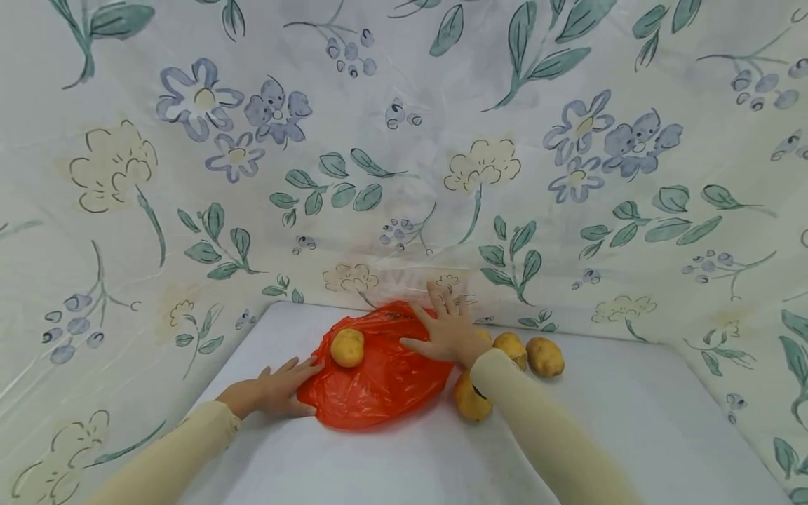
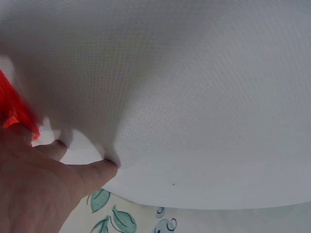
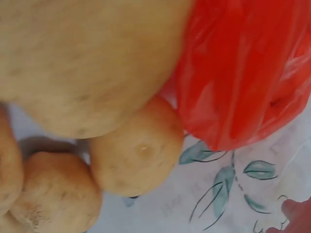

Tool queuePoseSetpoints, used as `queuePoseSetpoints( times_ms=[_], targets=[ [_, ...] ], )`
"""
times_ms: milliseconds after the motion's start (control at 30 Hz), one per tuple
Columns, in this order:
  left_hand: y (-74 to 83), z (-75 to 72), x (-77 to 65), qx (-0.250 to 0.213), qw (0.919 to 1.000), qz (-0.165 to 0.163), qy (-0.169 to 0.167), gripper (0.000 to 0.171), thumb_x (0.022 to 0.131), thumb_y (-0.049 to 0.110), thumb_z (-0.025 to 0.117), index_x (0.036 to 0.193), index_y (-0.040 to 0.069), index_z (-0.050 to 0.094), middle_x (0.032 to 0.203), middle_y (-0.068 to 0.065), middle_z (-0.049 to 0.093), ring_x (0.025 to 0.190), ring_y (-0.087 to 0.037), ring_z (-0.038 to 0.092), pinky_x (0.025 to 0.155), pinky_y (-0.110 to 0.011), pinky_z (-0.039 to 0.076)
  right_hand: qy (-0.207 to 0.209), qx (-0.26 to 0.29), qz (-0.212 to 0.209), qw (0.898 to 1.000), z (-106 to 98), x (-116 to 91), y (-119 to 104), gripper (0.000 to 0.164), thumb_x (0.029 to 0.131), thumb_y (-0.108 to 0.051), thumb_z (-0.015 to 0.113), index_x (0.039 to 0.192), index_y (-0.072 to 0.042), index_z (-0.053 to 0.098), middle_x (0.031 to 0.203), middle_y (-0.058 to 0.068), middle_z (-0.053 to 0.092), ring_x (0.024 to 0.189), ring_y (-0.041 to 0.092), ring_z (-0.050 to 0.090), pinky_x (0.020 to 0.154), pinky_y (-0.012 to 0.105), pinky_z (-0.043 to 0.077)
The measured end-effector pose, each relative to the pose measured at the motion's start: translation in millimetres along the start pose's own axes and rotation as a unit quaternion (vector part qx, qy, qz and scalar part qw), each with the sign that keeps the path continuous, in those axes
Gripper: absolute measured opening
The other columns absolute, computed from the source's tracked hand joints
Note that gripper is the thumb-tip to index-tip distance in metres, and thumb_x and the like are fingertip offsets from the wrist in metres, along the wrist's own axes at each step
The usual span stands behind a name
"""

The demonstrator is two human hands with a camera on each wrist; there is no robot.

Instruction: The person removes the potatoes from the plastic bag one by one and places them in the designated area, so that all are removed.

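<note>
A red plastic bag (image 1: 385, 386) lies spread on the white table, with one potato (image 1: 347, 348) resting on top of it. At the bag's left edge is my left hand (image 1: 274, 389), fingers spread and touching the plastic. The left wrist view shows this hand (image 2: 43, 179) low at the left, its thumb and a finger extended near a strip of red plastic (image 2: 14, 109). My right hand (image 1: 449, 335) reaches over the bag's far right part with its fingers spread. In the right wrist view, only fingertips (image 3: 296, 213) show at the lower right corner.
Several potatoes lie right of the bag, among them a front potato (image 1: 470, 398) and a far right potato (image 1: 546, 356), partly behind my right forearm. The right wrist view shows potatoes (image 3: 138, 150) close up. A flowered sheet (image 1: 404, 175) rises behind the white table (image 1: 631, 421).
</note>
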State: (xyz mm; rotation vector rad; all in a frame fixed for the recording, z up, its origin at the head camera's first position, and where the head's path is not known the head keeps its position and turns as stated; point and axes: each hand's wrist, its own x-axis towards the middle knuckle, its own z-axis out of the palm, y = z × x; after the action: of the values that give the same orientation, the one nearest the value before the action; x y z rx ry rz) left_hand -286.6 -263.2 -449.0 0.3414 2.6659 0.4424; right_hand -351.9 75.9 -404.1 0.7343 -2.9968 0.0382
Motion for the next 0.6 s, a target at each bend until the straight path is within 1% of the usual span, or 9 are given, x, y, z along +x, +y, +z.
queuePoseSetpoints(
  times_ms=[67,133,300,467,600],
  targets=[
    [0.0,0.1,0.8,0.002,1.0,0.0,-0.001,0.093,0.079,0.046,0.078,0.154,0.014,0.034,0.162,-0.019,0.024,0.146,-0.052,0.011,0.107,-0.08,0.004,-0.006,-0.002,0.006,1.0,-0.8,3.3,-4.6,0.085,0.089,-0.08,0.03,0.159,-0.035,0.015,0.167,0.008,-0.015,0.154,0.038,-0.005,0.121,0.063,-0.001],
    [0.0,-0.2,0.8,0.002,1.0,0.001,-0.002,0.093,0.08,0.046,0.078,0.154,0.013,0.034,0.162,-0.02,0.024,0.145,-0.053,0.011,0.106,-0.081,0.004,-0.012,-0.002,0.009,1.0,-1.1,7.3,-9.9,0.084,0.089,-0.08,0.029,0.159,-0.036,0.014,0.167,0.008,-0.015,0.154,0.038,-0.002,0.121,0.062,-0.002],
    [-1.6,0.8,0.2,-0.005,1.0,-0.003,-0.002,0.093,0.079,0.047,0.078,0.154,0.015,0.034,0.162,-0.018,0.025,0.146,-0.052,0.011,0.108,-0.08,0.004,-0.024,-0.004,-0.004,1.0,2.5,16.5,-23.9,0.084,0.089,-0.08,0.03,0.159,-0.035,0.014,0.167,0.009,-0.014,0.153,0.04,0.007,0.12,0.064,0.001],
    [-1.3,1.5,-1.4,-0.008,1.0,-0.004,-0.002,0.092,0.079,0.047,0.078,0.154,0.015,0.035,0.162,-0.018,0.025,0.146,-0.052,0.011,0.108,-0.08,0.004,-0.038,0.006,-0.01,0.999,9.3,24.8,-35.5,0.084,0.089,-0.079,0.032,0.159,-0.036,0.013,0.167,0.008,-0.016,0.153,0.039,0.001,0.12,0.065,0.002],
    [-0.8,0.3,-0.7,-0.007,1.0,-0.004,-0.001,0.092,0.079,0.048,0.078,0.154,0.016,0.035,0.162,-0.017,0.025,0.146,-0.051,0.011,0.108,-0.08,0.004,-0.042,0.005,-0.011,0.999,13.5,31.3,-41.9,0.084,0.088,-0.081,0.029,0.159,-0.038,0.01,0.166,0.007,-0.017,0.154,0.039,-0.001,0.12,0.065,0.001]
  ],
)
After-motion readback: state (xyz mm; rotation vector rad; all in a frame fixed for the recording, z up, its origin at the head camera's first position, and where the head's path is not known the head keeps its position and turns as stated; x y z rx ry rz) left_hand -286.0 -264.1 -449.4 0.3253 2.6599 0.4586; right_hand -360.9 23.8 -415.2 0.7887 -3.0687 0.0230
